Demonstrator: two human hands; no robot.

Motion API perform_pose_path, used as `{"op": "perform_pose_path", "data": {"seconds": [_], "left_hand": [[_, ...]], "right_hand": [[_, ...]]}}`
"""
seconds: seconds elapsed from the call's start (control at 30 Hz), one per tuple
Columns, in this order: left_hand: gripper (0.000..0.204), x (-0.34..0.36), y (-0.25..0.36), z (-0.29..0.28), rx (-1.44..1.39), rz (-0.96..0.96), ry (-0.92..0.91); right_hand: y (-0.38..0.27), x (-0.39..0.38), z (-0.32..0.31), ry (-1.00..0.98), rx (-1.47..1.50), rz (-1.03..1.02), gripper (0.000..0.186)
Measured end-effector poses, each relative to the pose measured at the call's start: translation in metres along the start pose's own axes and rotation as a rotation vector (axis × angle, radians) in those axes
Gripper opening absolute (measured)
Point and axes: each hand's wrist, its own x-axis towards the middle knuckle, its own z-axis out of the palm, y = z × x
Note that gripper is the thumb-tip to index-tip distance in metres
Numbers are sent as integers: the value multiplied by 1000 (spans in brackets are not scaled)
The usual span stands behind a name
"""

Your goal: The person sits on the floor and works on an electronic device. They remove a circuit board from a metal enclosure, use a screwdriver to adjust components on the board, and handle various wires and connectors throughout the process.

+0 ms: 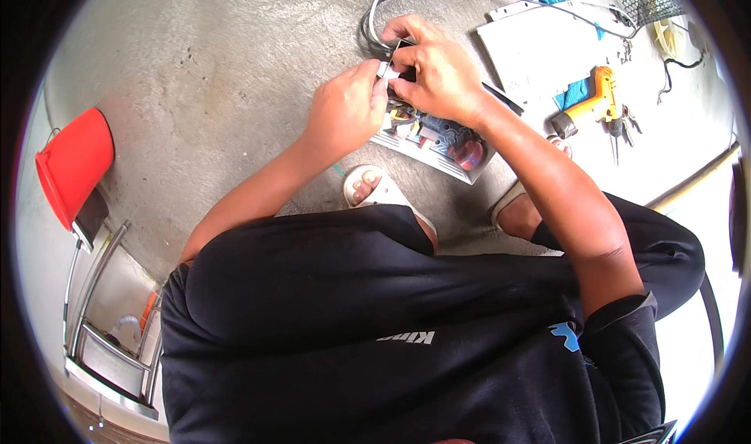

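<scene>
On the concrete floor between my feet lies an open electronic unit, a circuit board in a pale finned metal case. A copper-coloured coil and yellow wires show on it. At the unit's far left end, my left hand is closed, with thumb and forefinger pinching a small white piece. My right hand curls over the same end from the right, its fingers bent around a dark part with a metal edge. My fingers hide most of that part. A white and a black cable run away behind my right hand.
A yellow power drill lies right of the unit, beside a bunch of keys or small tools. Behind it is a white metal panel with a blue-green cloth. A red bucket and a metal-framed stand are at the left.
</scene>
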Motion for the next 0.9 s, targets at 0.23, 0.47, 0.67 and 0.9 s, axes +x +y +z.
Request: {"op": "perform_pose_path", "data": {"seconds": [0.23,0.47,0.67,0.9], "left_hand": [[33,8,-14,10,113,198,106],[20,13,-26,14,142,351,152],[33,9,-20,14,59,353,110],[34,1,-5,8,52,239,71]], "right_hand": [[-1,-3,4,-7,5,150,16],[4,-2,12,43,-71,-20,13],[2,-6,4,68,-42,-85,12],[1,-12,1,74,20,-23,17]]}}
